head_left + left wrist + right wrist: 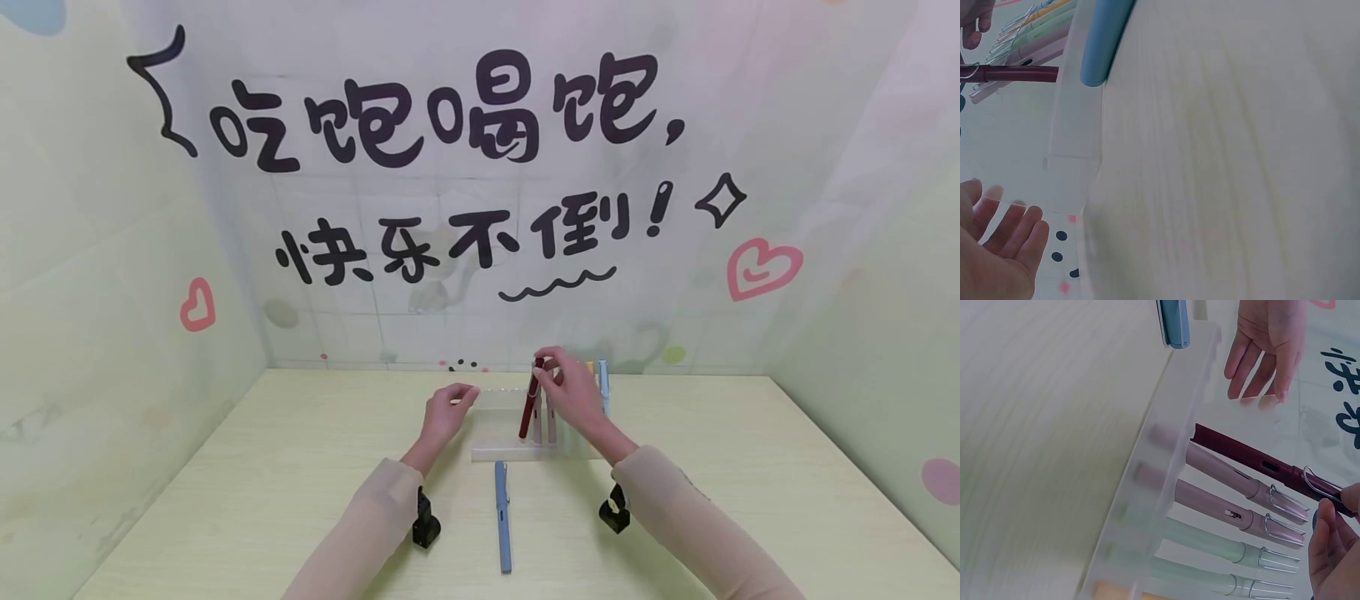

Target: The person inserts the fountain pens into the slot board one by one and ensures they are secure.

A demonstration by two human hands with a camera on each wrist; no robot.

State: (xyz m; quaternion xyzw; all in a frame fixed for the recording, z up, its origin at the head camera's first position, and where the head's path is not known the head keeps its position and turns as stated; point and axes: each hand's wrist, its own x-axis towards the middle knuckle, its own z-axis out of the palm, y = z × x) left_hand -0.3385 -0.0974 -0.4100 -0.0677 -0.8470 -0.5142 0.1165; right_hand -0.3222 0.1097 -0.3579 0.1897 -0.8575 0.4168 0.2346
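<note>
A dark red fountain pen leans in the frosted, see-through pen rack; the fingertips of my right hand pinch it by its clip end. Its lower end is at the rack's front wall, beside two mauve pens. My left hand grips the rack's left side edge, thumb on one face and fingers behind the clear panel, as the right wrist view shows. A blue pen lies on the table in front of the rack, between both forearms.
Light green pens, an orange pen and a light blue pen stand in the rack's right part. The rack is near the back of the pale wooden table, close to a printed backdrop.
</note>
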